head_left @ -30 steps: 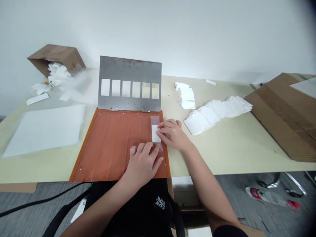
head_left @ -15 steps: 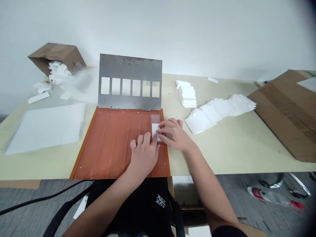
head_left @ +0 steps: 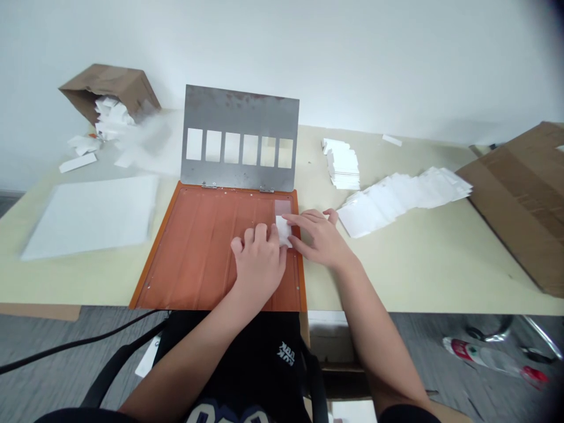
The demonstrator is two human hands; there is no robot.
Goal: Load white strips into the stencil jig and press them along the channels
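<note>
A small white card (head_left: pixel 282 228) lies at the upper right of an orange board (head_left: pixel 198 247), just below a pale rectangle on the board. My left hand (head_left: pixel 258 258) reaches over the board, fingers bent, with its index finger and thumb at the card's lower left edge. From the right, my right hand (head_left: pixel 318 236) grips the card, the index finger near its top edge and the thumb near its lower right side. The fingers hide part of the card. Hinged to the board's far edge, a grey metal plate (head_left: pixel 242 108) with several rectangular windows stands raised.
Fanned white sheets (head_left: pixel 374 205) and a stack of white cards (head_left: pixel 341 164) lie to the right. A cardboard box (head_left: pixel 524 194) is at the far right. At left are a translucent sheet (head_left: pixel 97 214) and a tipped paper bag (head_left: pixel 114 82) spilling white scraps (head_left: pixel 112 117).
My right index finger has shifted towards the card's top, and the card's lower part looks slightly lifted or turned. The view has shifted a little, moving the board slightly right in the picture.
</note>
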